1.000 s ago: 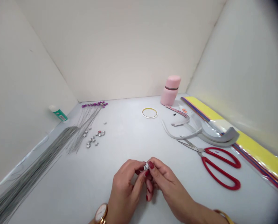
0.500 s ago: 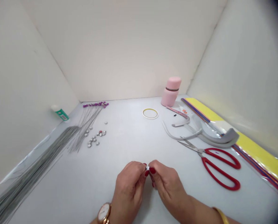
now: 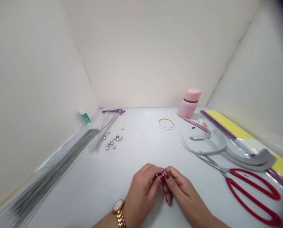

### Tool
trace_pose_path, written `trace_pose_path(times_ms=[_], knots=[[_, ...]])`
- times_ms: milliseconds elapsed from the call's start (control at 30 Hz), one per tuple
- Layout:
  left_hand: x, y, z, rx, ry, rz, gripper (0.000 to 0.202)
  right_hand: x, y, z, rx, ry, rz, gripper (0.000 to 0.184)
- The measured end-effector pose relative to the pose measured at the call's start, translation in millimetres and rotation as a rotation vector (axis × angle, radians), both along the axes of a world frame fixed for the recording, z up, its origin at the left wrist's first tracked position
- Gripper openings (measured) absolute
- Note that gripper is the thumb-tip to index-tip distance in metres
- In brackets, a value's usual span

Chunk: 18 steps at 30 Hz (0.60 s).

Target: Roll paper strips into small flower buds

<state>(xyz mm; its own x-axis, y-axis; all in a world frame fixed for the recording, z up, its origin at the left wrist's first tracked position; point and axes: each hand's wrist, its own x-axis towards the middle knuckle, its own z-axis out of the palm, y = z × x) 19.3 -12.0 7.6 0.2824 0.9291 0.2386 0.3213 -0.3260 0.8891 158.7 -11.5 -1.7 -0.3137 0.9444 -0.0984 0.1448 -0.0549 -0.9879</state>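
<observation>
**Two hands pinch small silver piece over white tabletop**

From our head-worn view, we look down on a left hand [image 3: 141, 193] and a right hand [image 3: 185, 193] meeting at the fingertips near the front of the white tabletop [image 3: 89, 196]. Both grips are closed on a small silver piece [image 3: 159, 175], which the red-nailed fingers largely hide. A rose-gold wristwatch [image 3: 118, 206] circles the left wrist.

Ahead and to our left, we see a long sheaf of thin grey wires [image 3: 48, 180], purple-tipped wire stems [image 3: 111, 122] and a scatter of small silver pieces [image 3: 113, 141]. A green-and-white glue bottle [image 3: 85, 117] stands against the left wall. Farther ahead lie a thin gold-and-white ring [image 3: 166, 123] and an upright pink flask [image 3: 189, 103]. To our right, we find red-handled steel scissors [image 3: 248, 193], curved grey strips [image 3: 203, 151] and yellow sheets in clear plastic [image 3: 227, 128].
</observation>
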Motion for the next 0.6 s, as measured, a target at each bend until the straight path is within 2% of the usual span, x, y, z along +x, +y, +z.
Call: trace_pose_path(times_ms=[100,167,233,300,400,500,600], knots=[[-11,9,0.5,0.019,0.043,0.089,0.015,2,1,-1.3,-0.032,-0.017,0.005,0.033],[-22,18,-1.9,-0.018,-0.027,0.271,0.014,2,1,-2.4,-0.041,-0.023,0.000,0.032],[-30,27,-5.4,-0.122,-0.194,0.479,0.029,2,1,-2.9,-0.050,-0.016,0.009,0.031],[-34,32,-8.4,-0.184,-0.248,0.542,0.034,2,1,-3.1,-0.052,-0.017,0.017,0.031],[-28,27,-9.1,-0.190,-0.234,0.468,0.017,1,2,-3.8,-0.050,0.000,0.008,0.028],[-19,16,-6.6,-0.158,-0.086,0.218,0.022,1,2,-4.8,-0.048,0.048,-0.033,0.024],[-15,11,-5.5,-0.162,-0.066,0.109,0.024,0,2,-6.9,-0.009,0.064,-0.073,0.024]])
